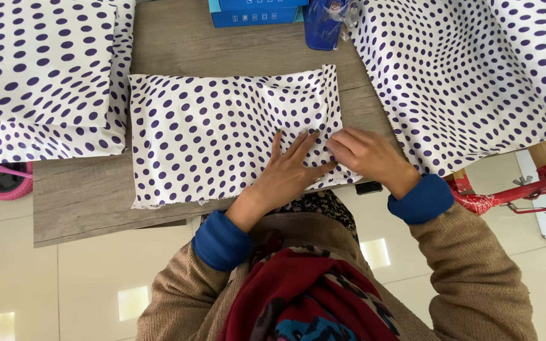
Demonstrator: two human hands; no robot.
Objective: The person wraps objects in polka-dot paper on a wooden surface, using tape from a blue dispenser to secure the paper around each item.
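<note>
Red patterned scarf [298, 297] nearest; beyond, dotted fabric piece [222, 136] flat on wooden bench [178, 44], likely light, limp, slippery; left hand [289, 173] fingers spread flat, right hand [361, 155] fingers pinching its right edge, best grip.

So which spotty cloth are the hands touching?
The folded middle piece. The left hand lies flat on it and the right hand pinches its right edge; the left stack and right sheet lie untouched.

Smooth dotted cloth [222, 126], matt wood-grain table [178, 38]
</note>
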